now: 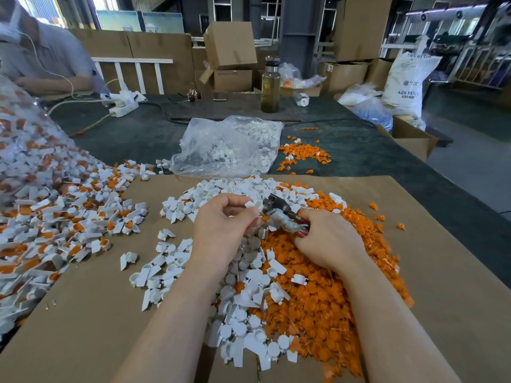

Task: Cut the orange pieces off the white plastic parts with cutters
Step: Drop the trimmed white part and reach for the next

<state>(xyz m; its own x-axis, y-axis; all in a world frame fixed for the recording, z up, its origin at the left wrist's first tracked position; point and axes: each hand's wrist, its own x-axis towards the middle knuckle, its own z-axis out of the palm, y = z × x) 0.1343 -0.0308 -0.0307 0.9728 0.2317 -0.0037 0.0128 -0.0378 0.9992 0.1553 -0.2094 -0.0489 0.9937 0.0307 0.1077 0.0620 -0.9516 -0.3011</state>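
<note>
At the far left, a clear bag (25, 150) spills a heap of uncut white parts with orange pieces (63, 217) across the dark table cover (132, 134) and onto the left edge of the cardboard sheet (83, 313). Behind that heap, a second person (41, 56) sits at the far side of the table, near a white power strip (123, 109). Toward the centre, loose trimmed white parts (166, 266) lie scattered on the cardboard, and a second clear bag of white parts (229, 145) lies just past the sheet's far edge. The left hand (224, 228) is curled, pinching one white plastic part (249, 204) between thumb and fingertips above the central pile. Directly right of that part are the cutters (279, 214), head pointing up and left, with the jaws just beside the held part; contact cannot be determined. The right hand (329, 241) grasps the cutter handles, fingers wrapped around them. Behind, a bottle of yellowish liquid (271, 87) stands upright on the table. Below and right of the hands lies the pile of cut orange pieces (331, 305), touching the white parts. A smaller scatter of orange pieces (304, 153) rests on the table cover beyond the cardboard. At the far right stands a white resin sack (406, 81).
</note>
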